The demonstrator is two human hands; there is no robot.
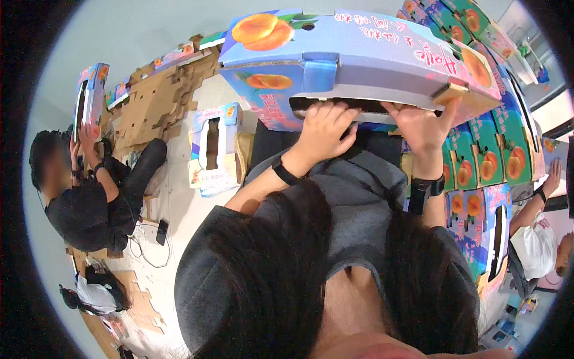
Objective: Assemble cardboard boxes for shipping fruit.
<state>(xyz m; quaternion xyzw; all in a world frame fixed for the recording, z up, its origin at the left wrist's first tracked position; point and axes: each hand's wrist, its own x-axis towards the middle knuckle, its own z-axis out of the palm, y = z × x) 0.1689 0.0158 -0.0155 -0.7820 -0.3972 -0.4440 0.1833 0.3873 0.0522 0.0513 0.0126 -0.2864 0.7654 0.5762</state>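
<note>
A blue and pink cardboard fruit box (263, 93) printed with peaches is in front of me, its long dark slot facing my body. The fingers of my left hand (326, 131) curl over the slot's lower edge and partly into it. My right hand (426, 128) grips the box near the right end of the slot. One of its digits reaches to the slot edge and another presses up at a bare brown cardboard flap (451, 93); the rest are partly hidden. Both wrists wear dark bands.
Another box (230, 128) stands on the floor to my left, beside flat brown cardboard sheets (155, 107). Stacked green and blue peach boxes (514, 158) rise at my right. A person (84, 209) at left handles a similar box (98, 99); others work farther off. A phone (161, 232) with a cable lies at left.
</note>
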